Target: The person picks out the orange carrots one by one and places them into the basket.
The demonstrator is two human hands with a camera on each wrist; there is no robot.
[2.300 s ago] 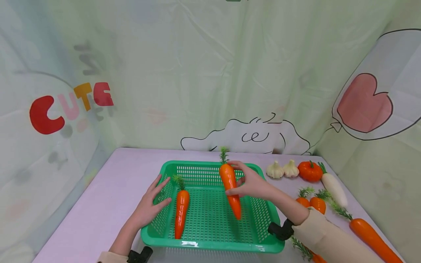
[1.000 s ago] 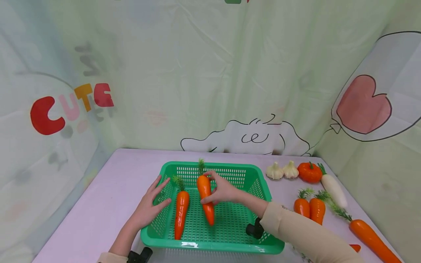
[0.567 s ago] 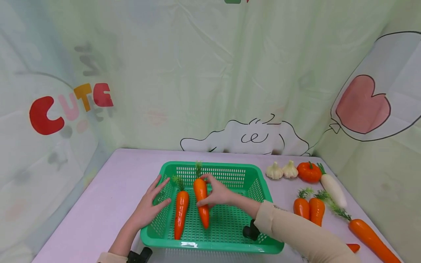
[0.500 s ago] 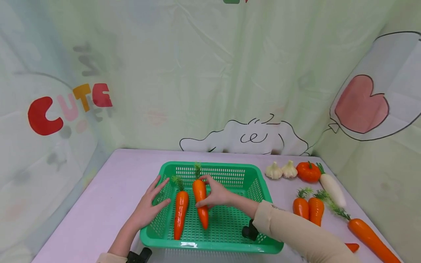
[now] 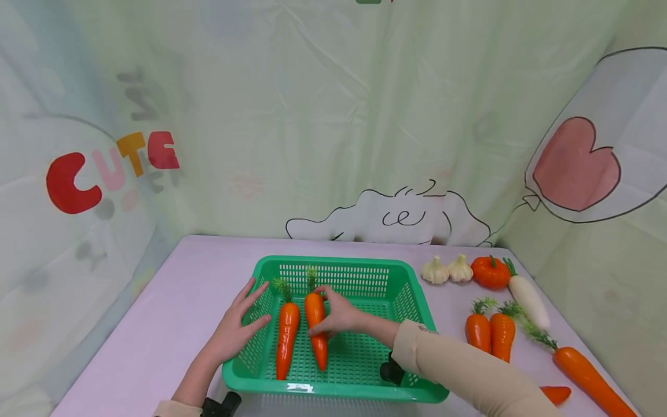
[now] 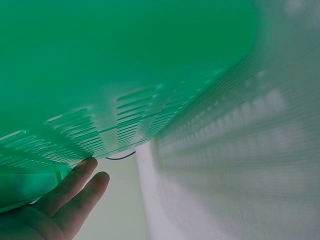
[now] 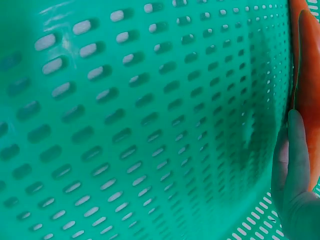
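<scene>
A green plastic basket [image 5: 333, 391] with slotted walls stands on the table. My left hand [image 5: 237, 330] rests on its left rim with fingers spread; in the left wrist view two fingertips [image 6: 95, 182] lie by the basket's outer wall. Inside, one toy carrot [image 5: 288, 341] with a green leafy top lies along the left side. My right hand [image 5: 339, 315] holds a second carrot [image 5: 315, 324] just to the right of it, thumb and fingers on either side. In the right wrist view this held carrot [image 7: 312, 75] shows beside the fingers, close to the basket floor.
Right of the basket lie two garlic bulbs [image 5: 435, 270], an orange-red pumpkin [image 5: 491, 272], a white radish [image 5: 528, 301], two small carrots [image 5: 478, 333] and a large carrot [image 5: 591, 376]. The right sleeve [image 5: 469, 370] partly covers another orange piece [image 5: 556, 395]. A curtain backdrop [image 5: 333, 116] stands behind the table.
My right hand has carried its carrot leftward and down into the basket, next to the first carrot. During the last half second it has sunk slightly lower. The left hand has stayed in place.
</scene>
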